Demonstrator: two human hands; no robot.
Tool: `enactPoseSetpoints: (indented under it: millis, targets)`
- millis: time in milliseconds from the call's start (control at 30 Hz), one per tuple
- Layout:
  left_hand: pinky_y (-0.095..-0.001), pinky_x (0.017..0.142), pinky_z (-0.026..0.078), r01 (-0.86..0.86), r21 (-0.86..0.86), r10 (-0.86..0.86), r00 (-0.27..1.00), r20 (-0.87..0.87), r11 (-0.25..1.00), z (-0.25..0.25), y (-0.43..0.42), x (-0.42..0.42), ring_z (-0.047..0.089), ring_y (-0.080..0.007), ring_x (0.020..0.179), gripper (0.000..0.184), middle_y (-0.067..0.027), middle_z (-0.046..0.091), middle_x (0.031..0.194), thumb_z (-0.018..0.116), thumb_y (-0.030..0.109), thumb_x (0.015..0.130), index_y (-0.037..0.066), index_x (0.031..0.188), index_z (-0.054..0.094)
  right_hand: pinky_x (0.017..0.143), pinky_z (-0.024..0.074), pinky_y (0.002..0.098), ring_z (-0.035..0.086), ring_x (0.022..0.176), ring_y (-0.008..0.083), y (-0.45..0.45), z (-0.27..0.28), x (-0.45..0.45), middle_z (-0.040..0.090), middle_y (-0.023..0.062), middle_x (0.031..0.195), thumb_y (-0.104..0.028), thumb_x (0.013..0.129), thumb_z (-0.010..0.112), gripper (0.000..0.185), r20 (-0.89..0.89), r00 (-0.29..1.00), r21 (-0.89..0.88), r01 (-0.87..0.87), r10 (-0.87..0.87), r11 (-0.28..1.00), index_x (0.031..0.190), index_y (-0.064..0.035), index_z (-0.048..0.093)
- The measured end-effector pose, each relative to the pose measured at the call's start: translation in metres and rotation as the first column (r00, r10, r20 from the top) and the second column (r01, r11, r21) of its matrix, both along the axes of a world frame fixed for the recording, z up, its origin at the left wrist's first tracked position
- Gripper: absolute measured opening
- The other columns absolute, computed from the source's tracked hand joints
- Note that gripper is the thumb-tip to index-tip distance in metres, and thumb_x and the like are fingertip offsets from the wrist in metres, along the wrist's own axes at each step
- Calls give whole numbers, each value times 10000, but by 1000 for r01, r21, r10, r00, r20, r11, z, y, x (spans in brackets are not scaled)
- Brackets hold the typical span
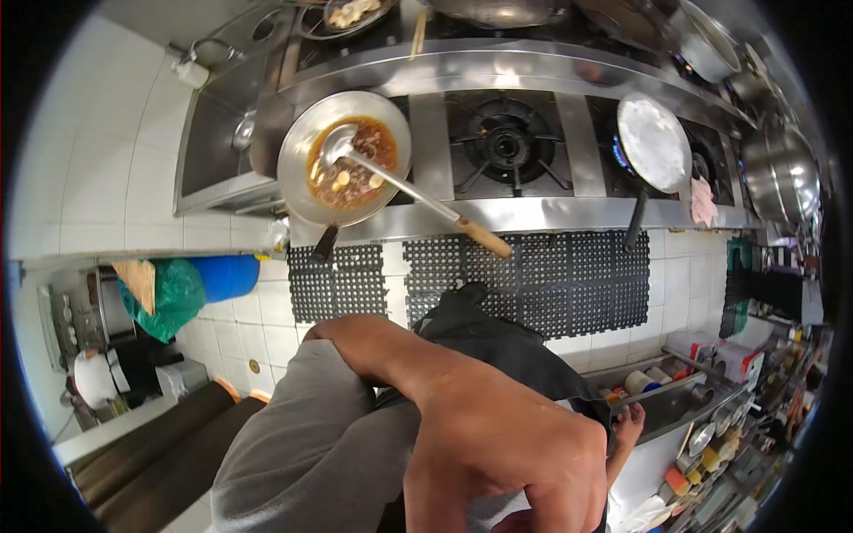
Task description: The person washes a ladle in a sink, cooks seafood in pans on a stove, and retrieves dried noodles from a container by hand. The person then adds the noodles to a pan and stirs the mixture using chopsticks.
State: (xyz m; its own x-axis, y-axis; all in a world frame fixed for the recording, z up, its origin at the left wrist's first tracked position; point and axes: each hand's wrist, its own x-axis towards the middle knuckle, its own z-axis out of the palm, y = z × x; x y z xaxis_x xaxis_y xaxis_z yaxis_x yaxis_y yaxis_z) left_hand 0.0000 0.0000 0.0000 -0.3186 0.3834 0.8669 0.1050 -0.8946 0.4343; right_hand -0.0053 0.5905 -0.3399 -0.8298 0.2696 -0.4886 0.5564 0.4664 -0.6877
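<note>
My left hand [506,453] is large and close to the camera at the bottom centre, back showing, fingers bent downward with their ends out of frame. Farther right, my right hand [628,426] is beside the shelf unit, fingers apart, nothing visible in it. Neither hand touches the wok [298,182], which sits at the stove's left with brown broth [360,182] and pale pieces inside. A ladle [418,194] rests in it, its wooden handle over the front edge. On the right, a pan [653,142] with white contents stands over a blue flame.
A bare burner [506,147] lies between wok and pan. A sink [218,133] is at the left, and a pink cloth [703,201] hangs at the stove edge. Black mats [533,275] cover the floor. A person [96,377] is at the far left; containers [641,382] stand right.
</note>
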Motion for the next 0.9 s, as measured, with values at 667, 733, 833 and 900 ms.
enactPoseSetpoints:
  millis: [667, 733, 833, 900]
  targets:
    - [-326, 882, 500, -197, -918, 906, 325, 270, 344, -66, -69, 220, 648, -192, 1005, 187, -76, 677, 1048, 725, 148, 938, 27, 1078, 695, 995, 507, 485, 604, 1192, 447, -594, 109, -81, 626, 251, 1298, -235, 885, 724, 523, -312, -20, 443, -888, 950, 127, 1348, -39, 583]
    - [-335, 897, 517, -190, -919, 915, 285, 284, 345, -61, -78, 231, 656, -192, 1014, 203, -77, 678, 1075, 723, 173, 950, 29, 1090, 691, 940, 533, 513, 635, 1132, 450, -624, 100, -65, 625, 248, 1296, -254, 883, 723, 562, -232, -57, 418, -907, 971, 47, 1391, -84, 552]
    - [-335, 903, 531, -240, -926, 930, 297, 216, 292, -61, -101, 238, 663, -191, 1011, 238, -80, 678, 1097, 726, 196, 955, 28, 1117, 680, 879, 553, 518, 649, 1062, 442, -644, 88, -33, 659, 245, 1159, -196, 853, 736, 576, -179, -92, 515, -857, 980, 13, 1368, -44, 528]
    - [-333, 906, 535, -258, -933, 932, 324, 162, 252, -64, -123, 246, 665, -189, 1011, 258, -82, 677, 1109, 732, 206, 954, 26, 1129, 674, 829, 560, 539, 667, 971, 462, -641, 80, -16, 667, 255, 1107, -179, 862, 714, 545, -161, -104, 513, -858, 981, -7, 1357, -55, 523]
